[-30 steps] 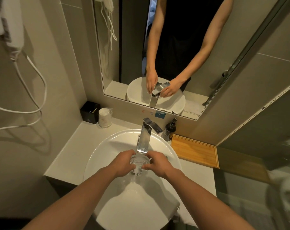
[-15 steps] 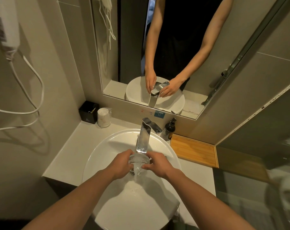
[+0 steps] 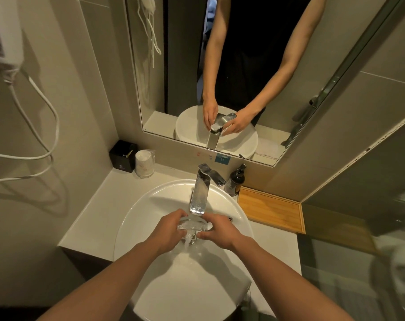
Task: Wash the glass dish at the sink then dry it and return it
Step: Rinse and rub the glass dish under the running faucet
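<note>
A small clear glass dish (image 3: 190, 224) is held over the round white sink (image 3: 150, 205), right under the spout of the chrome faucet (image 3: 200, 193). Water runs over the dish and spills into the basin. My left hand (image 3: 168, 230) grips its left side with curled fingers. My right hand (image 3: 220, 231) grips its right side. Most of the dish is hidden between the two hands.
A dark soap pump bottle (image 3: 235, 181) stands right of the faucet, beside a bamboo tray (image 3: 271, 209). At the counter's back left sit a black box (image 3: 122, 156) and wrapped cups (image 3: 144, 163). A mirror (image 3: 243, 66) hangs above; a hair dryer cord (image 3: 34, 126) loops on the left wall.
The hands have stayed under the faucet with the dish, which has tipped so that water now pours off its lower edge. The view shifted slightly.
</note>
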Demonstrator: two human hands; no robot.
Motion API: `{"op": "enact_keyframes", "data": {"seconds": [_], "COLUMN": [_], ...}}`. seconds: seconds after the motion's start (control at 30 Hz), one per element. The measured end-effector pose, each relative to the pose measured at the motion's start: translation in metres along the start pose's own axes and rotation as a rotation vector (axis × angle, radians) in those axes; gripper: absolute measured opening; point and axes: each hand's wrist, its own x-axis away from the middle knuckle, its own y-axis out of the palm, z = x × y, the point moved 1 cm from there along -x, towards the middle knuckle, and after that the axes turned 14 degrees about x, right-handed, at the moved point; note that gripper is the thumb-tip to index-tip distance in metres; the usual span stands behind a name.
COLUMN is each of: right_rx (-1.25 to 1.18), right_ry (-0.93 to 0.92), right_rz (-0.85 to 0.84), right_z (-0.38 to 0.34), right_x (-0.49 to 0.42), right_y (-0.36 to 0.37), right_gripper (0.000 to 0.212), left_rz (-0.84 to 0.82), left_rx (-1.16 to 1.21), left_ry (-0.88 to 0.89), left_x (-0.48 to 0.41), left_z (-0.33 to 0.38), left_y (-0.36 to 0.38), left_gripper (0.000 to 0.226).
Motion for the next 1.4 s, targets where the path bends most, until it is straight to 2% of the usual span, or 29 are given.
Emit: {"op": "enact_keyframes", "data": {"seconds": [0.13,0.3,0.4,0.5,0.67,0.93,1.1,1.23,1.3,1.4], "right_rx": [0.045,0.217,0.213,0.094,0.058,0.192,0.118,0.075,0.075,0.087], "right_ry": [-0.006,-0.020,-0.017,-0.008,-0.004,-0.006,-0.003,0.011,0.007,-0.005], "right_rz": [0.018,0.081,0.088,0.077,0.054,0.069,0.062,0.029,0.023,0.014], "right_z": [-0.002,-0.011,-0.012,-0.008,-0.001,-0.010,-0.005,0.000,0.000,-0.003], "right_x": [0.000,0.000,0.001,0.001,-0.001,-0.005,-0.004,-0.003,-0.003,-0.005], "right_y": [0.000,0.001,0.001,-0.001,-0.004,-0.006,-0.005,-0.003,-0.004,-0.006], "right_gripper": [0.053,0.054,0.056,0.053,0.050,0.056,0.053,0.051,0.049,0.047], "left_rz": [-0.048,-0.098,-0.103,-0.081,-0.068,-0.098,-0.063,-0.053,-0.074,-0.137], "left_rx": [-0.031,-0.127,-0.107,-0.076,-0.040,-0.129,-0.106,-0.070,-0.076,-0.129], "left_ry": [0.011,0.033,0.014,-0.032,-0.057,0.048,0.014,-0.004,-0.015,-0.011], "left_x": [0.000,-0.005,-0.007,-0.007,-0.007,-0.014,-0.013,-0.012,-0.012,-0.014], "left_z": [0.000,0.008,0.005,0.002,-0.002,0.015,0.009,0.002,0.000,0.005], "left_y": [0.001,-0.002,-0.002,-0.003,-0.002,-0.002,-0.002,-0.002,-0.001,-0.001], "left_gripper": [0.035,0.054,0.046,0.033,0.026,0.053,0.046,0.031,0.031,0.043]}}
